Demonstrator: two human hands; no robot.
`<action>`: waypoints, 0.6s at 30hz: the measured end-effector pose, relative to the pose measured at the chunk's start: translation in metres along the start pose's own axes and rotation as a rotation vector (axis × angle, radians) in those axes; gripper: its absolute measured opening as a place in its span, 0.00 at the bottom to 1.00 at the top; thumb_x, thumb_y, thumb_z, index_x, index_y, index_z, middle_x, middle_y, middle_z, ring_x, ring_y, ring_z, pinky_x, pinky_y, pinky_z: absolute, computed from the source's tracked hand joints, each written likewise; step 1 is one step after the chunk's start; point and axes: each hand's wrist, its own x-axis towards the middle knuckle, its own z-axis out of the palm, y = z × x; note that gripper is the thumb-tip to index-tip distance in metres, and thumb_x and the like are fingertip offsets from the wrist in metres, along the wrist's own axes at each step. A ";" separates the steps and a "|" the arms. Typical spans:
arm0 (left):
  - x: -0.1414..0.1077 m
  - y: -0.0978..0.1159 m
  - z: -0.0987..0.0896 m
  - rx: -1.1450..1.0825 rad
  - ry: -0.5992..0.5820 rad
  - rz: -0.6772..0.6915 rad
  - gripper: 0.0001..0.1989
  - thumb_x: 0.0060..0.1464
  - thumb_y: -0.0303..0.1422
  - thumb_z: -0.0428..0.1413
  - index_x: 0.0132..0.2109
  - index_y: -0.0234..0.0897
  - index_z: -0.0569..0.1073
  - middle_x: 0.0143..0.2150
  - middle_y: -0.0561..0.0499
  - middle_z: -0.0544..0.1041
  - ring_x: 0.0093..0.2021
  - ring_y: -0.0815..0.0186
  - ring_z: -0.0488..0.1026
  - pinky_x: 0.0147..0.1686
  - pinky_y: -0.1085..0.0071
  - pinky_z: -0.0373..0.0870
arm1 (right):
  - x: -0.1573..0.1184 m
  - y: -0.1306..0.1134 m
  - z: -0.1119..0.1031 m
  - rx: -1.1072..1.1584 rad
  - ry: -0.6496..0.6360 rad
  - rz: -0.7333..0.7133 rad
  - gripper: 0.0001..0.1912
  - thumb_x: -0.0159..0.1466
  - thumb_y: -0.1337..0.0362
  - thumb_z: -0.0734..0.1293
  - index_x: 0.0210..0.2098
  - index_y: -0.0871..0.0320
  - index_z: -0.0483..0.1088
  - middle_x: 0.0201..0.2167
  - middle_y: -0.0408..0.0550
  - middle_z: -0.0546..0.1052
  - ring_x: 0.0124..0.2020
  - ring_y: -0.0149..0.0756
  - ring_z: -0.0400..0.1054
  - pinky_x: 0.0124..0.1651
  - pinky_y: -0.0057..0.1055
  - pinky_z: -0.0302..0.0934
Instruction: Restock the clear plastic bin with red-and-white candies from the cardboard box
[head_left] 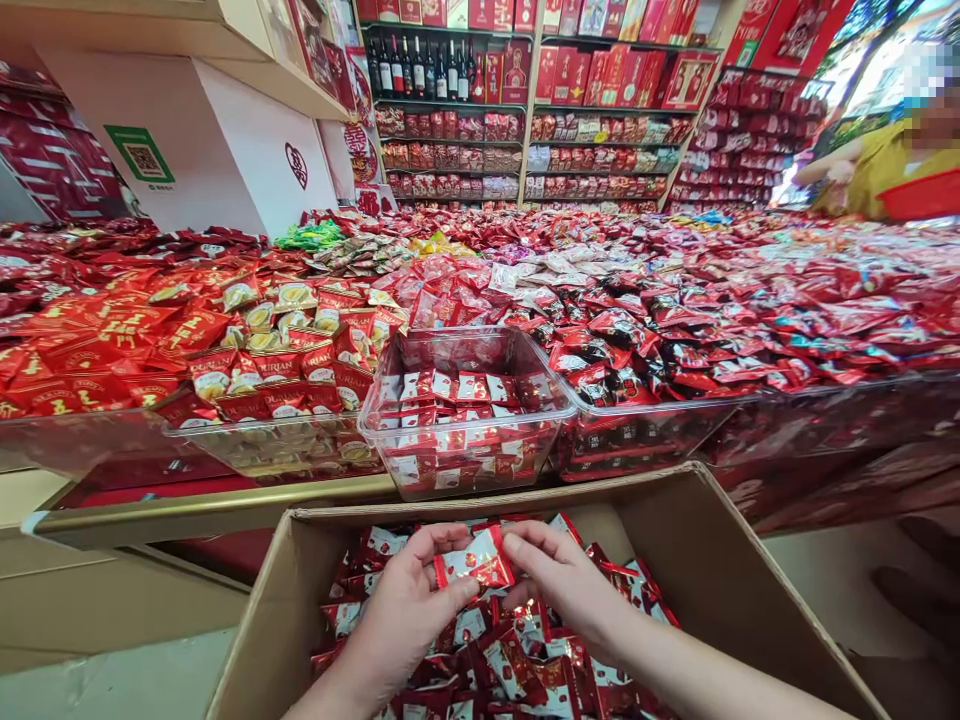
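Note:
Between my two hands is a small red-and-white candy packet point(480, 559), held level above an open cardboard box point(667, 520). My left hand point(409, 600) grips its left end, thumb on top and fingers behind. My right hand point(559, 570) pinches the right end near the crimped edge. Many packets of the same look point(517, 665) lie loose in the box below. Just beyond the box stands a clear plastic bin point(469, 430), where similar packets sit in neat rows, below its rim.
Durian-labelled packets point(277, 365) fill a bin to the left, dark red packets point(630, 350) one to the right. A white pillar point(255, 140) rises at the back left. Shelves point(529, 120) with bottles and red boxes line the back. A person in yellow point(862, 165) stands far right.

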 end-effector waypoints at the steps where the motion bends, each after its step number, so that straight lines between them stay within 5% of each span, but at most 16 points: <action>1: 0.001 -0.003 0.000 0.020 -0.009 0.021 0.19 0.39 0.29 0.61 0.41 0.38 0.66 0.42 0.50 0.71 0.43 0.64 0.68 0.43 0.70 0.65 | 0.001 0.001 0.001 0.030 -0.026 0.021 0.16 0.52 0.54 0.65 0.32 0.61 0.67 0.29 0.47 0.71 0.27 0.31 0.66 0.29 0.30 0.62; 5: 0.003 -0.017 -0.005 0.273 -0.073 0.018 0.24 0.43 0.30 0.55 0.49 0.40 0.60 0.42 0.49 0.69 0.40 0.64 0.68 0.40 0.68 0.65 | 0.010 0.016 -0.007 -0.110 -0.077 0.108 0.14 0.51 0.55 0.65 0.26 0.60 0.60 0.20 0.42 0.69 0.20 0.29 0.63 0.25 0.26 0.57; 11: -0.001 -0.042 -0.025 1.198 -0.238 -0.070 0.12 0.36 0.27 0.53 0.33 0.39 0.71 0.36 0.48 0.73 0.37 0.57 0.68 0.37 0.65 0.62 | 0.029 0.037 -0.046 -1.047 -0.041 0.136 0.03 0.53 0.68 0.60 0.24 0.60 0.63 0.18 0.41 0.67 0.21 0.28 0.59 0.23 0.23 0.49; 18: -0.010 -0.072 -0.027 1.175 -0.318 -0.146 0.09 0.24 0.24 0.56 0.21 0.40 0.74 0.26 0.49 0.74 0.32 0.55 0.70 0.32 0.65 0.62 | 0.024 0.036 -0.057 -1.306 -0.014 0.060 0.07 0.50 0.73 0.60 0.28 0.61 0.68 0.31 0.55 0.72 0.34 0.42 0.65 0.33 0.32 0.52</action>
